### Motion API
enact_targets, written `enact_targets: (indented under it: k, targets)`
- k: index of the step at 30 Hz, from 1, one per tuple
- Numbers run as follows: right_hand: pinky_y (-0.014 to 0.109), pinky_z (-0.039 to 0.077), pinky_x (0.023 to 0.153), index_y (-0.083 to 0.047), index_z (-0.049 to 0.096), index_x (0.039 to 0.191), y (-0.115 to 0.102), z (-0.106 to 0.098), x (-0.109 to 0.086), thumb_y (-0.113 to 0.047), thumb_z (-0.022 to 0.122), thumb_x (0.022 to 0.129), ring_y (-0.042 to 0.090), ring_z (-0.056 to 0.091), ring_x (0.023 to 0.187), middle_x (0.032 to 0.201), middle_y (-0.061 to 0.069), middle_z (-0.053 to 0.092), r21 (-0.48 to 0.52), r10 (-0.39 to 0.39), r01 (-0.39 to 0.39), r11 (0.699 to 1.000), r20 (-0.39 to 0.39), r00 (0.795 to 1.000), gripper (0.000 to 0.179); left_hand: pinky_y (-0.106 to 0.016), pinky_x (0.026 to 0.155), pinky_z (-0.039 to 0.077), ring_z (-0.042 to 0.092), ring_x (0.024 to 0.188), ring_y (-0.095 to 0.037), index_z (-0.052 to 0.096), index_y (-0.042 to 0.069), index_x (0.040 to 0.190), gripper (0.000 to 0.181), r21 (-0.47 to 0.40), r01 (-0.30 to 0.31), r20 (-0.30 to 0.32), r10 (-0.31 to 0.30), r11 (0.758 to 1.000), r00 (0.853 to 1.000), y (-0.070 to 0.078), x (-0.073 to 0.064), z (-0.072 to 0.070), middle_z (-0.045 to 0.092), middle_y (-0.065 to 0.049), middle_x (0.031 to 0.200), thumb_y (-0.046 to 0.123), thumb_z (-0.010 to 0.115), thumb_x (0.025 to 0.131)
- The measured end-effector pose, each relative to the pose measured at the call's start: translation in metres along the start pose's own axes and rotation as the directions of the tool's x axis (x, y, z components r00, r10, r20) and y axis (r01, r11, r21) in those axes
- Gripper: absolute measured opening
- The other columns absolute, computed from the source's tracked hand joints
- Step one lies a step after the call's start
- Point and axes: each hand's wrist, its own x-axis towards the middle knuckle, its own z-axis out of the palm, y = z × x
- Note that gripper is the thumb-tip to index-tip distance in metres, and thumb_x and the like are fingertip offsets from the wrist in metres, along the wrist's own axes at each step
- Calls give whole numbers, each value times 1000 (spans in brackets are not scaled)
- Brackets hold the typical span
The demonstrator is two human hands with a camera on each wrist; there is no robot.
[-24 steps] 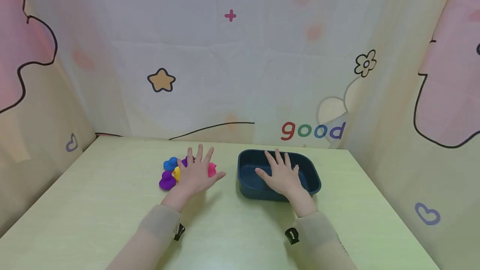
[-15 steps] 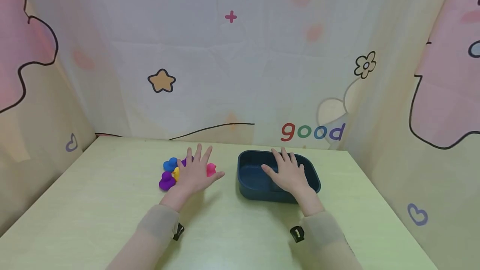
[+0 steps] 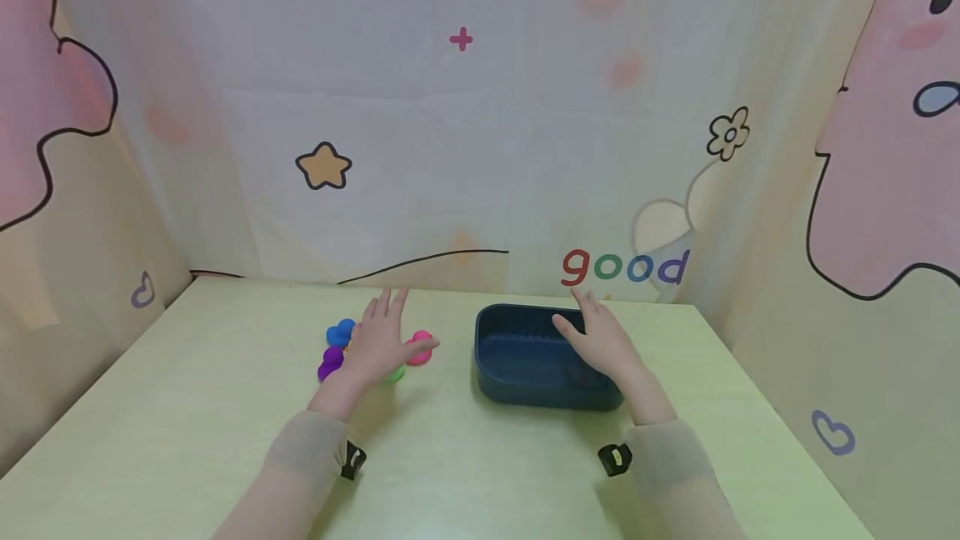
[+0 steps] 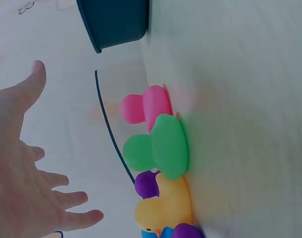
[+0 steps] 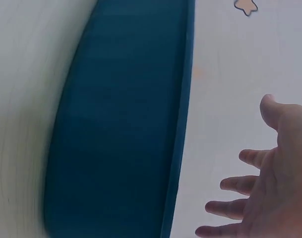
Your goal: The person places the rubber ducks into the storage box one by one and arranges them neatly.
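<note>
My left hand (image 3: pixel 372 346) hovers with spread fingers above a cluster of small rubber ducks and holds nothing. In the left wrist view I see a pink duck (image 4: pixel 155 106), a green duck (image 4: pixel 168 146), a yellow duck (image 4: pixel 173 203) and parts of purple ducks (image 4: pixel 147 184). A blue duck (image 3: pixel 341 332) sits at the far left of the group, partly behind another. My right hand (image 3: pixel 603 342), fingers extended, is over the right side of a dark blue rectangular basin (image 3: pixel 525 390) and covers its right end in the head view. Nothing lies in its palm.
Everything stands on a pale wooden table (image 3: pixel 465 473). A printed cloth (image 3: pixel 420 165) hangs behind it and along both sides. Each wrist carries a black strap fitting (image 3: pixel 615 459).
My right hand has moved right, from over the basin's middle to its right end. My left hand has shifted slightly left and turned, showing the green duck.
</note>
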Motion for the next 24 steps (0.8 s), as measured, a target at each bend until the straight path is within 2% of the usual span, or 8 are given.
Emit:
enact_targets:
  k: [3,8,13,15,19,24]
  targets:
    - [63,21,115,1,19,154,9,-6,0,-45,44,102,47,19,145,157,29,22,71,10,-10,997,-4,1000,74,-70,106,31,17,146,-46,15,11,157,102,-33,-8,-32,7,999,999,-3,1,-4,12,-22,162,56,69,84]
    - [63,20,116,2,17,154,20,-15,1,-45,41,103,47,20,145,157,29,21,145,58,-56,988,-9,998,74,-68,106,33,17,146,-46,13,13,158,101,-119,-9,-67,1,993,998,-6,0,-11,12,-21,162,52,70,85]
    - [62,28,113,4,18,153,31,-21,1,-47,40,103,50,34,138,154,32,26,215,96,-89,972,-22,995,75,-65,107,36,22,144,-46,15,12,157,100,-176,15,-103,-34,984,994,-14,1,-14,19,-21,160,52,70,85]
    - [61,32,111,4,19,153,36,-22,0,-46,40,103,51,38,135,152,33,29,252,123,-114,961,-19,992,73,-63,108,35,26,143,-45,17,10,157,97,-196,40,-113,-63,980,992,-19,1,-13,23,-22,158,52,69,86]
    - [60,35,110,3,20,152,46,-21,-2,-45,38,104,49,38,136,150,32,34,328,186,-176,928,0,983,71,-60,111,33,31,140,-45,21,5,155,89,-220,95,-132,-126,971,983,-27,2,-13,30,-25,154,48,64,90]
    - [55,42,106,5,23,151,60,-20,-6,-46,35,104,47,43,132,149,32,35,436,251,-231,870,11,968,69,-57,109,36,41,132,-47,32,-2,149,75,-280,149,-156,-198,948,968,-33,1,-15,41,-29,145,41,60,94]
